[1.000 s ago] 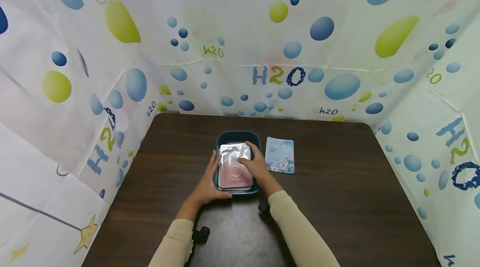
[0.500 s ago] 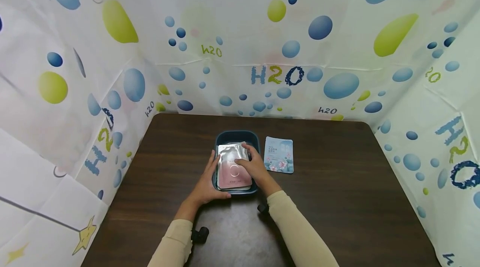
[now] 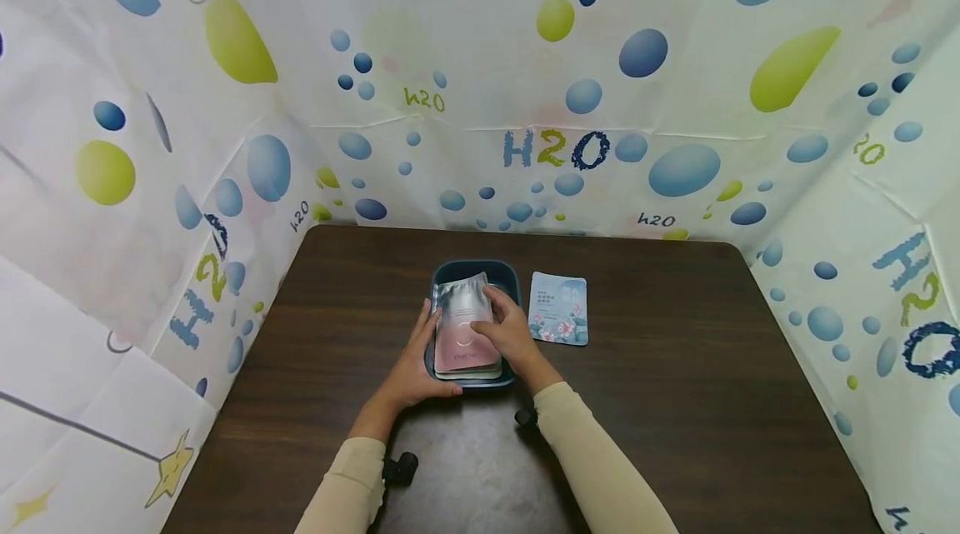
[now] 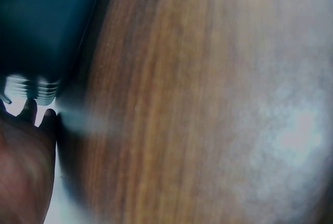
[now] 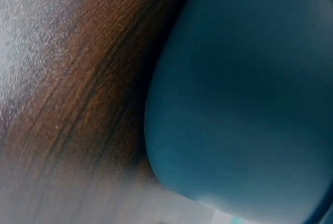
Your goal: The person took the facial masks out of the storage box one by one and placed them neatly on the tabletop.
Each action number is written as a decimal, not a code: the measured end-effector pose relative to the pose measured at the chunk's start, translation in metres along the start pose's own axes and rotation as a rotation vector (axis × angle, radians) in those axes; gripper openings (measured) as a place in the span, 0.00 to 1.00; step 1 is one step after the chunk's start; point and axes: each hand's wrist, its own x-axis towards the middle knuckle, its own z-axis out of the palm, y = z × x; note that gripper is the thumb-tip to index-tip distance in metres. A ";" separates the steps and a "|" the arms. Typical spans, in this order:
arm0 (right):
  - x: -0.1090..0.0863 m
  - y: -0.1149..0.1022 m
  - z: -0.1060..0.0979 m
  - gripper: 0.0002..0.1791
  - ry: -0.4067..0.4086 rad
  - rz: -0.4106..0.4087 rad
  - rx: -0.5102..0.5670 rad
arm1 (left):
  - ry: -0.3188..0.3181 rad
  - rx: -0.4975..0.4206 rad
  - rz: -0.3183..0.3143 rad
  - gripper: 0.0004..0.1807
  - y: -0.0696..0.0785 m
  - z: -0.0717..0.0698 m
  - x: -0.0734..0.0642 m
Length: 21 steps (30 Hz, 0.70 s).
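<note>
Pink-silver foil sachet (image 3: 459, 332) in blue bin (image 3: 501, 271): likely light, floppy, slick; hold by side edges. Right grip (image 3: 516, 337) pinching sachet; left grip (image 3: 412, 367) spread wide at bin's left side.

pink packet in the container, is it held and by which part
The right hand holds the pink packet by its right edge, thumb on its face.

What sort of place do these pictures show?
Probably a makeshift indoor filming corner: patterned sheets surround a dark wood-look table on three sides, and small black cameras are worn at both wrists.
</note>
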 end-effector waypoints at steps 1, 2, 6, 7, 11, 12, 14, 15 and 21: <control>0.000 0.001 0.000 0.39 -0.002 0.007 -0.010 | -0.001 -0.001 -0.001 0.74 0.000 0.000 0.000; 0.000 0.001 0.000 0.40 -0.006 0.013 -0.023 | -0.003 0.001 -0.003 0.74 0.000 0.000 0.000; 0.000 0.002 0.001 0.40 -0.020 0.050 -0.083 | -0.010 -0.002 -0.017 0.73 0.000 0.001 0.000; 0.000 0.003 0.001 0.40 -0.025 0.055 -0.097 | -0.010 -0.003 -0.020 0.73 0.000 0.001 -0.001; 0.001 0.007 0.001 0.40 -0.043 0.057 -0.141 | -0.008 -0.008 -0.028 0.73 0.001 0.001 -0.001; 0.001 0.007 0.001 0.40 -0.044 0.062 -0.143 | -0.008 -0.009 -0.027 0.73 0.001 0.001 -0.001; 0.001 0.007 0.001 0.40 -0.046 0.059 -0.125 | -0.006 -0.009 -0.025 0.74 0.002 0.001 -0.001; 0.001 0.006 0.001 0.39 -0.044 0.054 -0.107 | -0.006 -0.012 -0.021 0.74 0.002 0.001 -0.001; -0.006 -0.011 0.001 0.38 -0.065 0.031 -0.050 | -0.023 -0.050 -0.011 0.73 0.032 -0.006 -0.006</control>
